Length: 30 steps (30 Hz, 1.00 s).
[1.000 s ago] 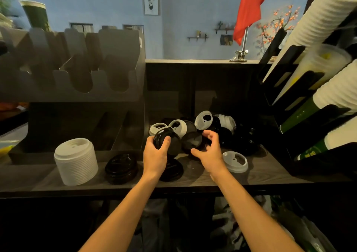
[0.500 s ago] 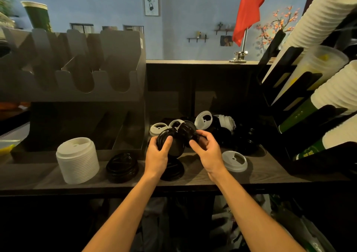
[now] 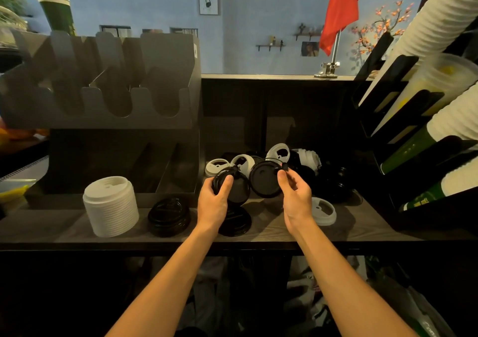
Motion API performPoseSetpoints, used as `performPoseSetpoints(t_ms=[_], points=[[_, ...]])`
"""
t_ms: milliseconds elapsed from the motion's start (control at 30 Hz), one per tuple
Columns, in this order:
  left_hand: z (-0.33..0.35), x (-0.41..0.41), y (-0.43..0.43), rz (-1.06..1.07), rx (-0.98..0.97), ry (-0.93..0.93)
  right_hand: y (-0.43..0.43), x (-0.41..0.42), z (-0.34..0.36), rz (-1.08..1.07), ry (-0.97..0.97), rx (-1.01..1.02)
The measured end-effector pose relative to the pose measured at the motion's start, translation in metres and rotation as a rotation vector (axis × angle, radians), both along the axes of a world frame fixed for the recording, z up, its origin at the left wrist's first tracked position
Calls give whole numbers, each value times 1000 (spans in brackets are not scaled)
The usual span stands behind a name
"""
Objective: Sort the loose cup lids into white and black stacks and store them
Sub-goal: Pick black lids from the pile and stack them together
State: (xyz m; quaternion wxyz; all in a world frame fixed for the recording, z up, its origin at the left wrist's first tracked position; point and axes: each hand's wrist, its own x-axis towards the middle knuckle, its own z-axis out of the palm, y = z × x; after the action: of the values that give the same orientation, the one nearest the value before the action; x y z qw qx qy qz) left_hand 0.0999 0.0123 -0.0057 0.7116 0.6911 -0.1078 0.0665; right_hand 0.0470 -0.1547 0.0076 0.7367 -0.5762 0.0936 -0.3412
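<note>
As left hand grips lids, count unclear; right hand pinches lid.

Light is dim and warm; the blue wall behind is brightest. The black lids merge into the dark recess, and the space below the shelf is nearly black. Wide-angle distortion bows the edges; the left margin is blurred.

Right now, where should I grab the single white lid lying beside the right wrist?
Pinch the white lid across its raised dome, coming from above: it lies flat on the shelf, top up, its flared rim against the wood.
</note>
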Motion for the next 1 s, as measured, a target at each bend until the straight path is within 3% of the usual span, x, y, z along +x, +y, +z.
performPoseSetpoints(t_ms=[167,267,533,767,1000], points=[[4,-4,-4,-50,29,-25,3,-4,2,216,-15,38],[11,-10,-7,-155,-2,-23,6,-3,-2,261,30,-151],[8,-9,-7,-279,10,9,2,5,-13,81,91,-590],[10,-12,-4,-265,-45,-33,6,0,-11,264,108,-471],[8,-12,-3,-178,-35,-128,10,0,-9,172,112,-462]])
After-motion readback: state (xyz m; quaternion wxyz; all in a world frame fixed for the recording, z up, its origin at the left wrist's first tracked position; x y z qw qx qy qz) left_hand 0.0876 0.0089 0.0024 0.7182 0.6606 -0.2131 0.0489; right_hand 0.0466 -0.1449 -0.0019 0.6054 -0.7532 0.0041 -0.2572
